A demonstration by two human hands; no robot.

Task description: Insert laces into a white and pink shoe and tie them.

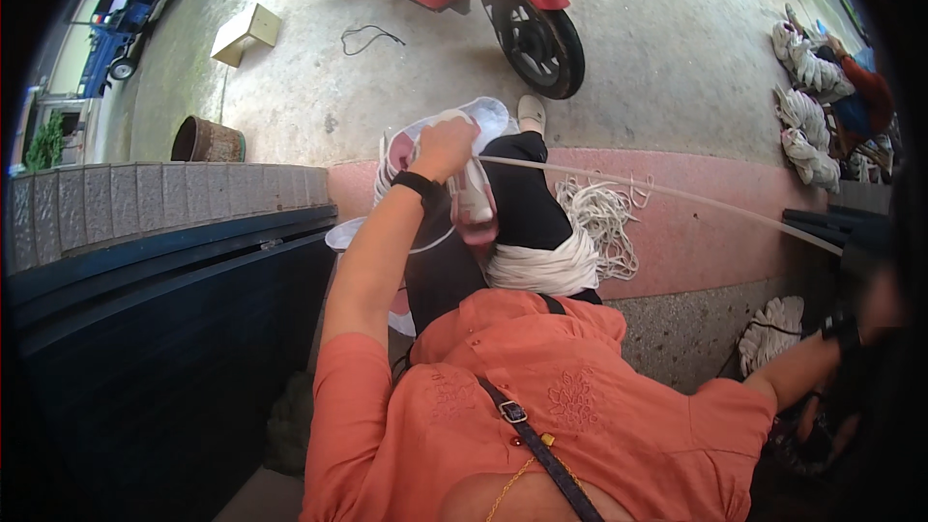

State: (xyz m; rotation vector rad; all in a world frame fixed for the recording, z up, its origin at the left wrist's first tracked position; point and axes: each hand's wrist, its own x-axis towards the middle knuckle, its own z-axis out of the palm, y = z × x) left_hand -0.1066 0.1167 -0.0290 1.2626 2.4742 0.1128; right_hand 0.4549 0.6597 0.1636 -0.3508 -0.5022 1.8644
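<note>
My left hand (447, 147), its wrist in a black band, is closed on a see-through piece with white edging (474, 208) above my lap. Part of that piece spreads out beyond my fingers, and a white loop hangs below. From beside this hand a long pale strip (657, 187) stretches taut to the right, toward my right hand (882, 304). The right arm is reaching far out to the side; that hand is dark and smeared, so its fingers do not show. A bundle of white strips (546, 263) lies across my thigh.
Loose white strips (599, 227) lie tangled on the pink ledge (696, 222). A red scooter (532, 10) stands ahead. A brown bucket (208, 140) and a cream box (244, 34) are at left. At far right another person (863, 97) sits beside white bundles (807, 140).
</note>
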